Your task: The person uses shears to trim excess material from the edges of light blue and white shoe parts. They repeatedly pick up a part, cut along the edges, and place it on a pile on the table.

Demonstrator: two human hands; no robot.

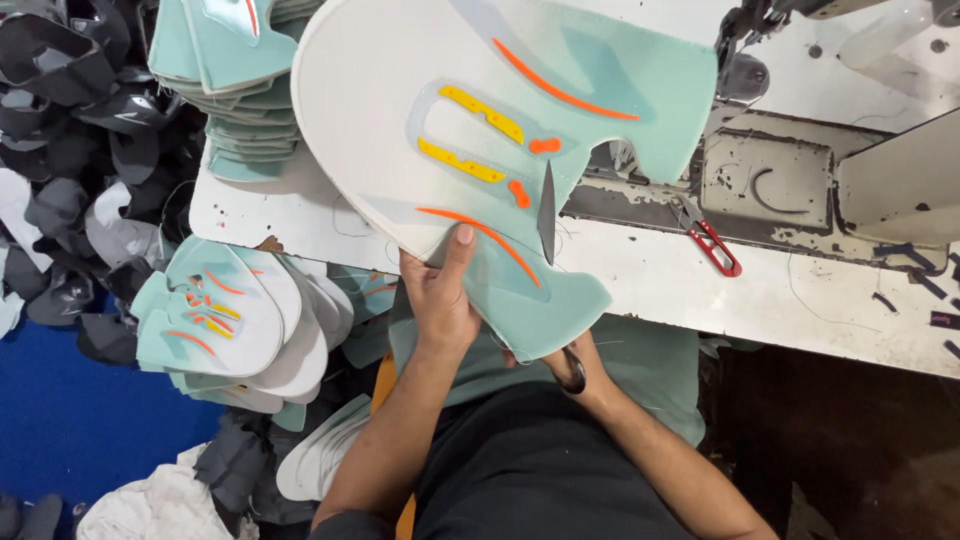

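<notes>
Shoe-upper panel (400, 110), white and mint green with orange stripes and yellow eyelet strips, is held up at the centre and upper centre of the frame, above the lap. At its lower edge it is gripped by the left hand (440, 300), thumb pressed flat on the face and the other fingers hidden behind. The right hand (575, 365) is mostly hidden beneath the panel's lower mint tab; its fingers are closed on scissors (548, 215), whose dark blade rises over the panel's front near the orange dots. At the lower left, a fanned stack of matching panels (215, 320) is seen. Farther off, red-handled thread snips (712, 243) lie on the worn white sewing table (800, 300) at the right. Another pile of mint pieces (245, 130) sits at the upper left, with dark grey shoe parts (70, 120) heaped beside it.
</notes>
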